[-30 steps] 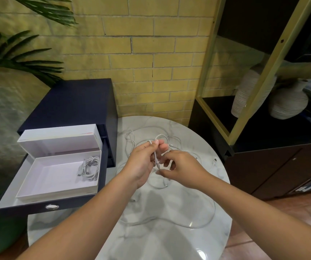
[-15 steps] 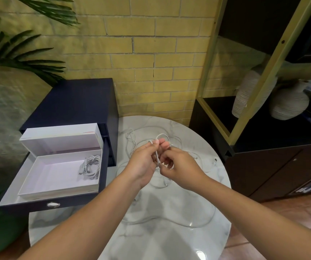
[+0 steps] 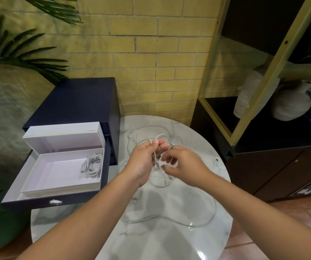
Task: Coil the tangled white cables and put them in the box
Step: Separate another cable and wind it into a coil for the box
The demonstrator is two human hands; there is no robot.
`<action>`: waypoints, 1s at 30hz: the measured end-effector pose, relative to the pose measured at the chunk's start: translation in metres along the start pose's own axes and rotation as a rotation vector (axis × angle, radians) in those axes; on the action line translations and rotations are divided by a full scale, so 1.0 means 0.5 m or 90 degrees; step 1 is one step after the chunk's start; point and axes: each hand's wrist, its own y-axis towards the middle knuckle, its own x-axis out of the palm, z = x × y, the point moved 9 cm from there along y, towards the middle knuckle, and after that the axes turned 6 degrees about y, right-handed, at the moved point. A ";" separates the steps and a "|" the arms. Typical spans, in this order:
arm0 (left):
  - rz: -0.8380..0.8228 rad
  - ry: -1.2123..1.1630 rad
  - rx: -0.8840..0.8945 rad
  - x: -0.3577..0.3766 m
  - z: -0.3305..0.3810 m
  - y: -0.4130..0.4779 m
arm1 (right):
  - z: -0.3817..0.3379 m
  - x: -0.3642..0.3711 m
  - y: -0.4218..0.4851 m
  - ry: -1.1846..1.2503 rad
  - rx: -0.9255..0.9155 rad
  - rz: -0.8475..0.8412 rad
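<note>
Two hands work one strand above the tangle; little has moved in the last second.

Head view: the left hand pinches a white strand near its plug end between thumb and fingertips, as it did a second ago. The right hand has slid in closer, thumb beside the strand's hanging part, but I cannot tell whether it grips. No loop shows yet, so coiling seems barely begun. The remaining white cables sprawl across the marble table. One coiled cable lies in the open box at left, inside a pulled-out drawer. The hands hide the tangle's middle, and thin strands fade into the marble.
</note>
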 end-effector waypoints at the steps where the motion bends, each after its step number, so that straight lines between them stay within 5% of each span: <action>1: 0.008 0.024 0.007 -0.007 0.002 0.002 | 0.007 -0.020 0.004 0.008 0.009 0.024; 5: -0.002 0.081 0.011 -0.011 0.002 0.002 | 0.034 -0.091 0.018 0.023 0.043 0.133; 11: -0.079 0.224 0.011 0.013 0.005 -0.010 | 0.042 -0.055 0.045 0.134 0.070 0.013; 16: -0.113 0.489 0.039 -0.005 0.010 -0.015 | -0.018 -0.097 0.048 0.087 -0.065 0.092; 21: -0.151 0.295 0.017 0.004 0.023 -0.019 | 0.027 -0.090 0.056 0.109 0.019 0.105; 30: -0.202 -0.020 0.007 0.028 0.063 -0.027 | 0.094 0.020 0.014 0.240 0.176 -0.067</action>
